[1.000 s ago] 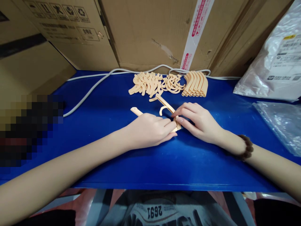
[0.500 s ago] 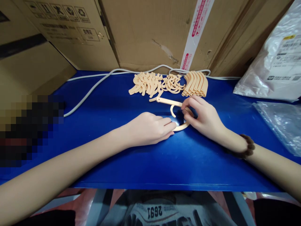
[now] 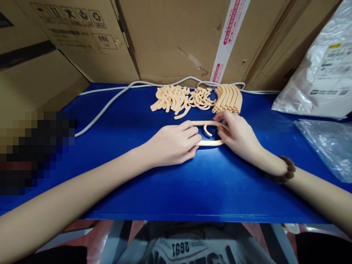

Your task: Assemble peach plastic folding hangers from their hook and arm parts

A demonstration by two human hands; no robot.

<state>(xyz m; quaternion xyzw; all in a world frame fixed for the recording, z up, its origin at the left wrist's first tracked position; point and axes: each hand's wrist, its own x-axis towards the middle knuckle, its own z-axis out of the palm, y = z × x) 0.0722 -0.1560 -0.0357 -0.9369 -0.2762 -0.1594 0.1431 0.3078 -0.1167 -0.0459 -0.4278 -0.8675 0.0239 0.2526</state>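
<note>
Over the middle of the blue table (image 3: 206, 187), the left hand (image 3: 176, 145) pinches a cream looped frame (image 3: 210, 143) at its left end — the right hand (image 3: 238, 132), fingers curled, pinches the right. Curved cream pieces (image 3: 170, 98) lie farther off.

Hanger (image 3: 210, 143), partly hidden.
Left hand (image 3: 174, 145) covers one end, right hand (image 3: 239, 134) most of the other; bag (image 3: 299, 93) cut off at right, fine print (image 3: 328, 91) illegible to us.

seemingly a workshop: cartons (image 3: 170, 40), parcel bag (image 3: 313, 80), piled parts (image 3: 168, 96)
</note>
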